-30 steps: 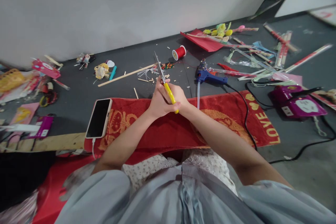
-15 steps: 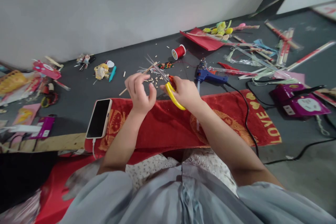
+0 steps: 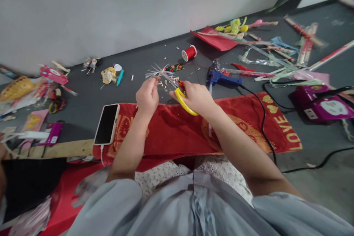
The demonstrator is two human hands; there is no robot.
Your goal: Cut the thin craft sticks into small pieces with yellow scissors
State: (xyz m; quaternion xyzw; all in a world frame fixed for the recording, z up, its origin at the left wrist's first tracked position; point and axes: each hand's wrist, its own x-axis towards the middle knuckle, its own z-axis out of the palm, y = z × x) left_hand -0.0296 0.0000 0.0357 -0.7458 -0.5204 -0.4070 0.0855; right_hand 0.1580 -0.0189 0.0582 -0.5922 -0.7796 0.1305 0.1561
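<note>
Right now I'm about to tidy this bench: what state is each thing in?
Scissors: blades seemingly parted
Right hand: closed on their handles
Left hand: closed on a wooden stick
Smartphone: screen dark, cable plugged in
Hot glue gun: lying down, heat unclear
Red thread spool: on its side
Towel: spread out

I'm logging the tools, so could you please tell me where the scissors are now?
In the head view, the scissors are near the middle, held in the right hand, their blades close to the left hand.
</note>
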